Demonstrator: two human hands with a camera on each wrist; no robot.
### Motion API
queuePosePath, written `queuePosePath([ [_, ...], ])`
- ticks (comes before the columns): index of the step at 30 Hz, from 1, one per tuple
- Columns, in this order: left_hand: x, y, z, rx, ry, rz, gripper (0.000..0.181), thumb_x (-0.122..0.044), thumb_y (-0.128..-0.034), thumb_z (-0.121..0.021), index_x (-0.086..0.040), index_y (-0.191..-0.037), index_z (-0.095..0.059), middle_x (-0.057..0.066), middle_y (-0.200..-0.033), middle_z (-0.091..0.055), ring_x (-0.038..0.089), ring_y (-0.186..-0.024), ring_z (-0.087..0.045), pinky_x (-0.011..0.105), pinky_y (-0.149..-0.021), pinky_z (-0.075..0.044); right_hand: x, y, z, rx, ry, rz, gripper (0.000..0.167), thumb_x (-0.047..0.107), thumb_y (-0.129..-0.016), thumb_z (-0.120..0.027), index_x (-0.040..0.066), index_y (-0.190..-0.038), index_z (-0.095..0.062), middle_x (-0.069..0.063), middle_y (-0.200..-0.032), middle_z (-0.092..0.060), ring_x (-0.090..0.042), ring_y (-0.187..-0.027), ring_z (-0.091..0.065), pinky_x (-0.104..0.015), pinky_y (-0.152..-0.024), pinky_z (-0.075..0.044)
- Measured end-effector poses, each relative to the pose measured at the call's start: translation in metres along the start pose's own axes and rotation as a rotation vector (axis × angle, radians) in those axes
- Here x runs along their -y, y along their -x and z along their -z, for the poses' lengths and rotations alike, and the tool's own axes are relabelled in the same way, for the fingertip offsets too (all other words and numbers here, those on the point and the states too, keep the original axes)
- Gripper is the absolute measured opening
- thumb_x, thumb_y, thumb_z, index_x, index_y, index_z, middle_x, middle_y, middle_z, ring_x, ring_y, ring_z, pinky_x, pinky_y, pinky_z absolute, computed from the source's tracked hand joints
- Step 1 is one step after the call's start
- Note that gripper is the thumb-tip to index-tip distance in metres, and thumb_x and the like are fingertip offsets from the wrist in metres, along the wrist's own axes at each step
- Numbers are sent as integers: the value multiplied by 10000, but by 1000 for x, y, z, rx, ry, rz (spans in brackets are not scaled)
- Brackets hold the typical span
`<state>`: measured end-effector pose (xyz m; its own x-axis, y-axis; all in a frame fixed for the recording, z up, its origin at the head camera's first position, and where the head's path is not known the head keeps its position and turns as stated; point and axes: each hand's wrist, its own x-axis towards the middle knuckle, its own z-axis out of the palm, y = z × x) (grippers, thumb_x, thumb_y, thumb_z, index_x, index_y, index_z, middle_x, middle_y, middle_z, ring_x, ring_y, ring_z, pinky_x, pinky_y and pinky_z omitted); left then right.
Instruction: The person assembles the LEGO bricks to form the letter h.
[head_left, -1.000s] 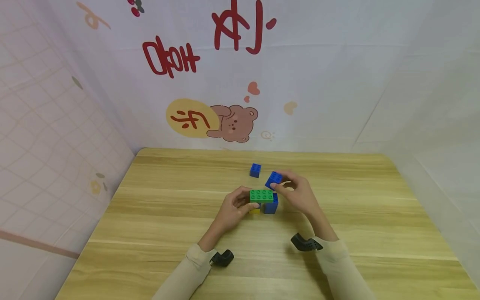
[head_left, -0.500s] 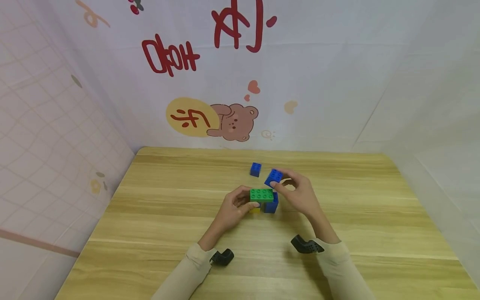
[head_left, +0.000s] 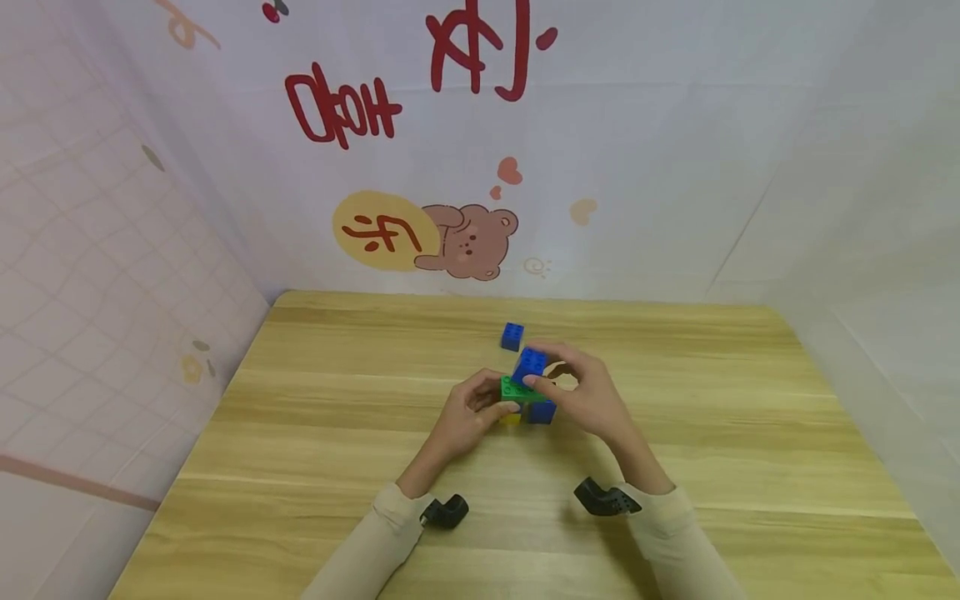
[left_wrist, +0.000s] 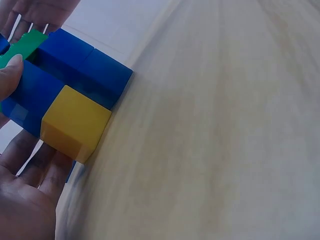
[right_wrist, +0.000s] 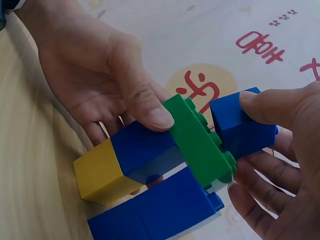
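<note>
My left hand (head_left: 468, 419) grips a column made of a yellow brick (right_wrist: 100, 174) with a blue brick (right_wrist: 143, 146) on it. A long green brick (right_wrist: 197, 145) lies across the top of that column and reaches over a neighbouring stack of two blue bricks (right_wrist: 155, 206). One stud of this stack shows beyond the green brick's end in the right wrist view. Between thumb and fingers, my right hand (head_left: 592, 398) pinches another blue brick (head_left: 530, 365), tilted right over the green brick's studs. Whether the two touch is unclear.
A loose blue brick (head_left: 512, 337) stands on the wooden table (head_left: 360, 358) behind the structure. A white printed cloth wall (head_left: 645, 167) rises along the table's back edge. Black wrist-worn devices (head_left: 447, 512) sit on both sleeves.
My right hand has brought its blue brick left, from behind the right-hand blue stack to over the green brick. The left hand has kept its grip in the same place.
</note>
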<state>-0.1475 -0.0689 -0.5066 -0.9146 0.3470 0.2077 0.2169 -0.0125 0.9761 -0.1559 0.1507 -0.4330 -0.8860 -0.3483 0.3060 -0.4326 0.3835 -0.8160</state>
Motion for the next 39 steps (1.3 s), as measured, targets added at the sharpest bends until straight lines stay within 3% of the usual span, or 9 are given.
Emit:
queuePosePath([
  [8, 1, -1, 0, 8, 2, -8, 290, -121, -953, -734, -126, -1232, -655, 114, -1258, -719, 245, -1195, -683, 384, -1066, -538, 1, 1, -3, 25, 27, 48, 427, 172, -945, -757, 191, -1361, -661, 2, -1221, -730, -163, -1083, -663, -385, -882, -594],
  [28, 4, -1, 1, 12, -1, -7, 307, -99, -953, -729, -117, -1249, -649, 122, -1279, -711, 214, -1218, -672, 359, -1069, -533, 7, 0, -6, 93, 53, 89, 445, 188, -948, -751, 214, -1380, -651, -4, -1175, -727, -214, -1054, -684, -471, -909, -580],
  [39, 4, -1, 2, 8, -7, 2, 315, -97, -953, -728, -132, -1256, -650, 112, -1271, -716, 248, -1232, -664, 406, -1089, -521, 7, 3, -14, 66, 118, 138, 469, 156, -936, -760, 210, -1388, -647, 22, -1174, -714, -151, -1092, -636, -402, -912, -561],
])
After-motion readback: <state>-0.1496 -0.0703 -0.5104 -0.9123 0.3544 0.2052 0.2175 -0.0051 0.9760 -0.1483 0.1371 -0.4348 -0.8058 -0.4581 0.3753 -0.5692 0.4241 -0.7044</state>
